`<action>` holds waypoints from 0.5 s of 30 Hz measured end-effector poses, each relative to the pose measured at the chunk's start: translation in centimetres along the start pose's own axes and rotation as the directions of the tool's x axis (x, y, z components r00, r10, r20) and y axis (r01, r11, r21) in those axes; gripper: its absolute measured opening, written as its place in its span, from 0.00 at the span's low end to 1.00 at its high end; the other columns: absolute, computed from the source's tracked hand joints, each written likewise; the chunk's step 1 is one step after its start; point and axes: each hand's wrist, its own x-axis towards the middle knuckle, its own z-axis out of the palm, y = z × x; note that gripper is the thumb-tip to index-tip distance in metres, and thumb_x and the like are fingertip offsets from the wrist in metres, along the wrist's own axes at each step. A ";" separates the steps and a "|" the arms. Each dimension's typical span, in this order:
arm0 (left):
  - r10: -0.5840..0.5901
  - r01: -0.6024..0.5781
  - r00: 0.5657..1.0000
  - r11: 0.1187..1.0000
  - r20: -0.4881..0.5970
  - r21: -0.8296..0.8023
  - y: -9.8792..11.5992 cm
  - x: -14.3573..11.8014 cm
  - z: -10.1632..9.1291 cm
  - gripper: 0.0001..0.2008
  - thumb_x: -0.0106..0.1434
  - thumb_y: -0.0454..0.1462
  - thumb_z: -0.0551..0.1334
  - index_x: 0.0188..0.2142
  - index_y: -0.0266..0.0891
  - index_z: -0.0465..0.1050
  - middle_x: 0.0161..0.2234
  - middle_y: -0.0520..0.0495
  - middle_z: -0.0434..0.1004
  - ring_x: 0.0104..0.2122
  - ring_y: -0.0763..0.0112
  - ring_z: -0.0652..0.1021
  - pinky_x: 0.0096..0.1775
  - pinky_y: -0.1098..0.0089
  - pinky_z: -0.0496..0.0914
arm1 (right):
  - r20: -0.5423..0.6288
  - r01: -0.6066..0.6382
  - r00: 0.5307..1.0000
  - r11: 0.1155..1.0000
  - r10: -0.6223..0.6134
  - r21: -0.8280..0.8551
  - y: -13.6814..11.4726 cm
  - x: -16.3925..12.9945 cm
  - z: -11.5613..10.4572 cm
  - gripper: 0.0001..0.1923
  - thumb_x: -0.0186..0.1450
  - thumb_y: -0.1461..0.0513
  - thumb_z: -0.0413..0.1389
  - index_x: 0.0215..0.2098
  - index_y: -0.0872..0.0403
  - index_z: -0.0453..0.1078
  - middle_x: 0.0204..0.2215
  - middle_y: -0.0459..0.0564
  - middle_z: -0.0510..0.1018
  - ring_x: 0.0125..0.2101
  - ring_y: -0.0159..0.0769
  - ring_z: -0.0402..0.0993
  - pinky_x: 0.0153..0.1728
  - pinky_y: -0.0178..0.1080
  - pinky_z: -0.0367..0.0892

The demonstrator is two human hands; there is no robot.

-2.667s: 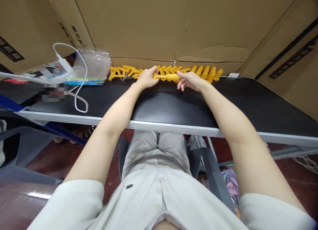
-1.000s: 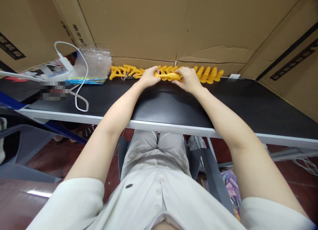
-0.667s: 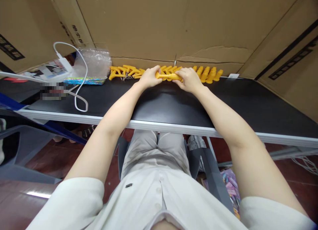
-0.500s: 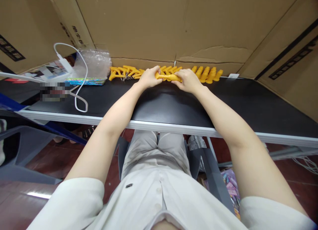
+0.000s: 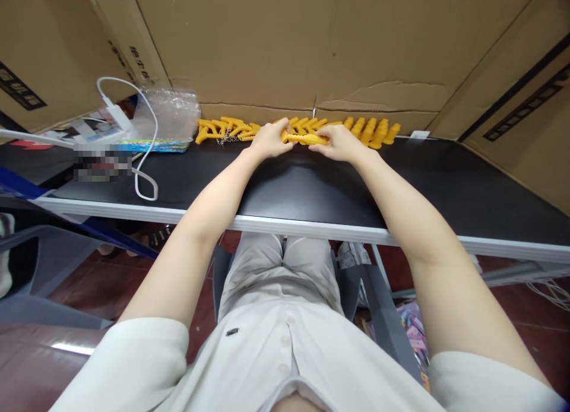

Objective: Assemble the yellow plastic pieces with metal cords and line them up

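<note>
Between my two hands lies a yellow-orange ridged plastic piece [image 5: 307, 138], held level just in front of a row of similar pieces. My left hand [image 5: 272, 139] pinches its left end between thumb and fingers. The right end is in the grip of my right hand [image 5: 337, 142]. Behind and to the left, several branched yellow pieces [image 5: 222, 127] lie in the row, with a small dark-and-silver chain [image 5: 228, 138] among them. More yellow pieces [image 5: 373, 133], knobbly and slanted, stand to the right of my right hand. Their exact kind is unclear.
A black tabletop [image 5: 303, 186] with a pale metal front edge holds everything. Cardboard walls [image 5: 276, 50] rise behind it. At the left are a clear plastic bag [image 5: 171, 116], flat colourful packs [image 5: 155, 146] and a white cable [image 5: 155, 112]. A white tag [image 5: 419, 135] sits at the back right.
Both hands have shifted very slightly, the right one a little to the right and lower. The yellow piece stays between them.
</note>
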 end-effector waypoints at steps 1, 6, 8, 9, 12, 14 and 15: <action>0.006 -0.006 1.000 1.000 0.000 0.016 0.1 0.0 -0.1 0.14 0.63 0.40 0.70 0.48 0.45 0.75 0.39 0.44 0.83 0.48 0.46 0.84 0.55 0.53 0.74 | 0.014 -0.011 1.000 1.000 0.010 0.014 -0.1 0.0 -0.2 0.15 0.67 0.51 0.63 0.34 0.54 0.76 0.29 0.51 0.75 0.33 0.43 0.71 0.40 0.43 0.63; 0.015 -0.014 1.000 0.995 -0.009 0.101 0.6 -0.3 -0.3 0.15 0.64 0.40 0.69 0.50 0.45 0.76 0.40 0.44 0.84 0.47 0.47 0.84 0.53 0.56 0.74 | 0.073 -0.081 0.995 0.990 0.072 0.119 -0.4 -0.2 -0.6 0.16 0.65 0.51 0.67 0.31 0.54 0.72 0.23 0.45 0.66 0.30 0.36 0.63 0.36 0.39 0.58; 0.015 -0.014 1.000 0.992 -0.008 0.127 0.8 -0.4 -0.4 0.15 0.64 0.40 0.69 0.51 0.45 0.76 0.40 0.44 0.84 0.47 0.47 0.85 0.51 0.56 0.74 | 0.079 -0.093 0.994 0.984 0.081 0.155 -0.2 -0.2 -0.6 0.16 0.64 0.51 0.68 0.32 0.54 0.73 0.23 0.44 0.65 0.30 0.35 0.62 0.35 0.39 0.57; 0.012 -0.011 1.000 0.991 -0.007 0.135 0.9 -0.4 -0.4 0.15 0.65 0.40 0.69 0.51 0.45 0.76 0.40 0.44 0.84 0.46 0.46 0.85 0.51 0.57 0.74 | 0.078 -0.095 0.994 0.981 0.082 0.169 -0.2 -0.2 -0.6 0.16 0.63 0.51 0.68 0.32 0.54 0.73 0.23 0.44 0.65 0.30 0.35 0.62 0.35 0.39 0.57; 0.006 -0.006 1.000 0.990 -0.001 0.138 0.8 -0.3 -0.4 0.16 0.65 0.41 0.70 0.51 0.45 0.75 0.41 0.43 0.84 0.47 0.46 0.85 0.51 0.57 0.74 | 0.046 -0.093 0.995 0.978 0.085 0.188 0.1 -0.2 -0.2 0.16 0.63 0.51 0.68 0.35 0.55 0.76 0.25 0.45 0.69 0.30 0.36 0.64 0.36 0.39 0.59; 0.015 -0.014 1.000 0.993 -0.002 0.118 0.5 -0.1 -0.3 0.15 0.65 0.41 0.70 0.50 0.45 0.75 0.41 0.43 0.84 0.48 0.46 0.85 0.51 0.57 0.74 | 0.004 -0.081 0.997 0.980 0.082 0.182 0.4 -0.2 0.3 0.16 0.64 0.51 0.67 0.38 0.57 0.78 0.28 0.48 0.75 0.32 0.39 0.68 0.38 0.40 0.62; 0.022 -0.021 1.000 0.994 -0.004 0.103 0.2 0.0 -0.1 0.15 0.65 0.41 0.70 0.50 0.45 0.75 0.40 0.44 0.84 0.47 0.47 0.85 0.51 0.58 0.74 | -0.023 -0.070 0.997 0.982 0.075 0.176 0.5 -0.2 0.5 0.17 0.64 0.51 0.66 0.40 0.57 0.80 0.31 0.50 0.78 0.34 0.41 0.71 0.39 0.41 0.63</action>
